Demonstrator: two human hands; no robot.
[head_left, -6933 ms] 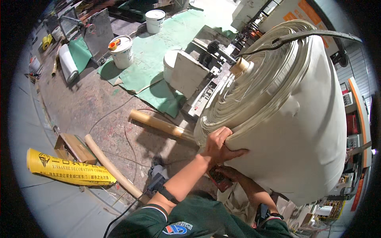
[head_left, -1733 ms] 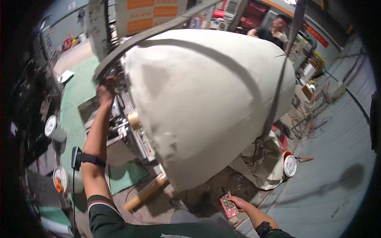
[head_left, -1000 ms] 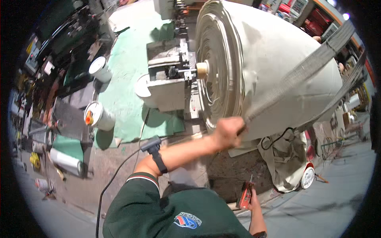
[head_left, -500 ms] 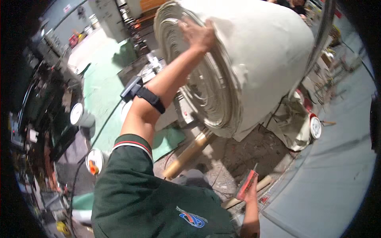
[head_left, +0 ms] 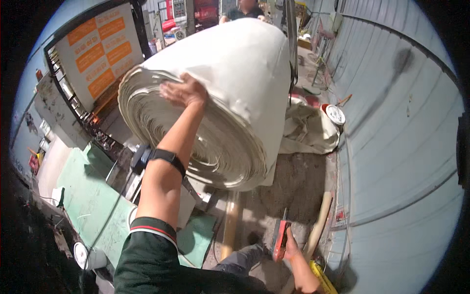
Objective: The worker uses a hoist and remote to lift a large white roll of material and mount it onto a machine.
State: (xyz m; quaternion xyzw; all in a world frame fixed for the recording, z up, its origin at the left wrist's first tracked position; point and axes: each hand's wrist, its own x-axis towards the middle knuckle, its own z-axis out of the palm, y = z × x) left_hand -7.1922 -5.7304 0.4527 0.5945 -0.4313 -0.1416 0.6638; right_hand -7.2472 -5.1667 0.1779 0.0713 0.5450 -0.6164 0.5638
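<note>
A huge roll of off-white sheet material (head_left: 235,63) fills the middle, its layered round end toward me. My left hand (head_left: 186,91) rests on the upper rim of that end, fingers stretched out and slightly blurred. Low on the right, my right hand (head_left: 291,245) is wrapped around a red handheld remote control (head_left: 279,240) with a short thin rod at its top. A dark sling strap (head_left: 292,44) runs upward beside the roll's far right side. A black strap (head_left: 169,159) with a small device circles my left forearm.
Another person (head_left: 249,12) stands behind the roll's far end. A cardboard tube (head_left: 230,220) lies below the roll, and another tube (head_left: 320,220) near the corrugated metal wall (head_left: 391,108). Crumpled cloth (head_left: 308,130) and a bucket (head_left: 335,114) are on the right; green sheeting (head_left: 88,181) spreads left.
The view has swung up and to the right, so the roll appears further left and the far person shows more. My left hand stays at the roll's rim; my right still grips the remote control.
</note>
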